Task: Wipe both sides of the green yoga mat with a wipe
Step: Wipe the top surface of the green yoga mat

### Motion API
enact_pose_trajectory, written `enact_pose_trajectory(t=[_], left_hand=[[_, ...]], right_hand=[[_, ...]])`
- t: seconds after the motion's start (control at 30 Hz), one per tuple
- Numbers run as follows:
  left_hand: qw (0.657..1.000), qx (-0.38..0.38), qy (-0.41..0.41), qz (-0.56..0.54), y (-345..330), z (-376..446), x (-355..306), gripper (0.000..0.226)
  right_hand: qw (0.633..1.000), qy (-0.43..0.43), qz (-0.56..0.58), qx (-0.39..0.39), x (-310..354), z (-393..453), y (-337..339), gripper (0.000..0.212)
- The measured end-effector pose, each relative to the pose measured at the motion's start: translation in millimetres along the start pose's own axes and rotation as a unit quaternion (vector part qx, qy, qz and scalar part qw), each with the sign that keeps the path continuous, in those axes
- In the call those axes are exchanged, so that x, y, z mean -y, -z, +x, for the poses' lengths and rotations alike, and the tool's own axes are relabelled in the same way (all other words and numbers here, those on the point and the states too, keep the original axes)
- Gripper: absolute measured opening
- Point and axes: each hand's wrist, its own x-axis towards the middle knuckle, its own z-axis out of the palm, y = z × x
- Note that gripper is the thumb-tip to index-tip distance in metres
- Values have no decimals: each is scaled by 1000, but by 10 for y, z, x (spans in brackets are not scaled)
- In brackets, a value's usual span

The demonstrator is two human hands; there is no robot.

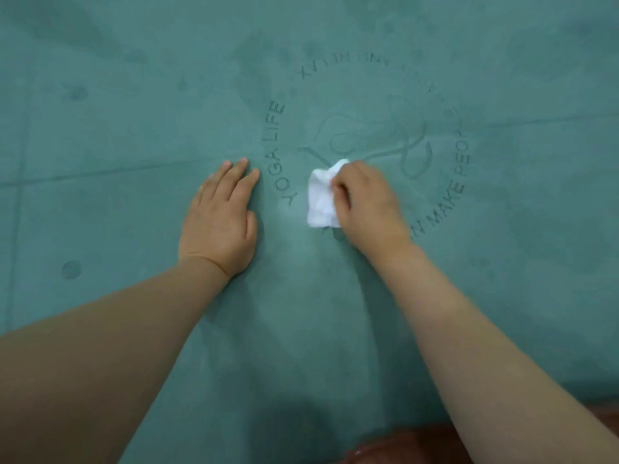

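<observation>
While my right hand (366, 202) pinches the crumpled white wipe (323, 199) against the green yoga mat (134, 135), mid-mat inside its printed ring, my left hand (222, 216) presses flat beside it. I judge the printed side is being wiped; next I must sweep outward toward the mat's edges.

On my feed the person shows as two bare arms. The left forearm (110, 356) fills the near left corner, broad and smooth, and is uncovered right up to the frame edge. The right forearm (469, 333), at the near right, is slimmer in view and just as uncovered. A clear skin crease marks the wrist below the left hand (219, 222), whose fingers are short and thick with short rounded nails. The right hand (371, 202) looks rounded and fleshy, with softly dimpled knuckles. I cannot make out its nails.
</observation>
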Motion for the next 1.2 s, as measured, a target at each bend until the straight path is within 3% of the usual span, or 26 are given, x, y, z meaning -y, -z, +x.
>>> enact_pose_trajectory(t=[0.07,0.1,0.23,0.33,0.43,0.5,0.57,0.6,0.63,0.7,0.8,0.9,0.97,1.07,1.13,1.2], left_hand=[[999,6,25,30,25,-29,-104,64],[998,2,45,38,14,-102,-206,62],[993,5,118,8,-143,-622,-634,62],[993,10,113,16,-158,-677,-644,67],[994,10,109,23,-131,-618,-628,66],[994,13,107,28,-134,-625,-652,66],[994,12,103,35,-131,-614,-640,67],[994,13,102,37,-128,-606,-629,68],[994,14,101,36,-125,-597,-628,67],[994,11,102,31,-122,-588,-638,66],[994,17,102,31,-126,-585,-636,65],[994,26,100,39,-128,-571,-625,66],[994,29,101,40,-129,-562,-623,67],[994,30,99,38,-132,-560,-620,67],[994,31,98,41,-122,-559,-619,67],[994,37,95,46,-109,-559,-635,67]], right_hand=[[977,-184,-25,-103,-505,85,284,13],[963,-236,-31,-128,-701,97,377,15],[959,-262,-22,-104,-894,148,449,15],[952,-284,-29,-105,-861,180,478,15],[975,-213,1,-67,-491,110,374,9],[998,-40,30,36,-129,-5,228,4],[987,120,12,110,-52,-65,171,15],[980,151,-8,126,-171,-8,226,17],[982,137,-34,123,-346,69,314,15],[994,10,-89,60,-758,213,494,4],[983,-153,-91,-43,-1047,274,619,11],[993,-112,-11,-16,-688,154,434,9],[998,11,44,48,-304,-4,292,4],[963,224,39,144,-4,-277,253,9],[969,197,-18,150,-319,-212,424,8],[988,42,-116,94,-897,-136,729,5]])
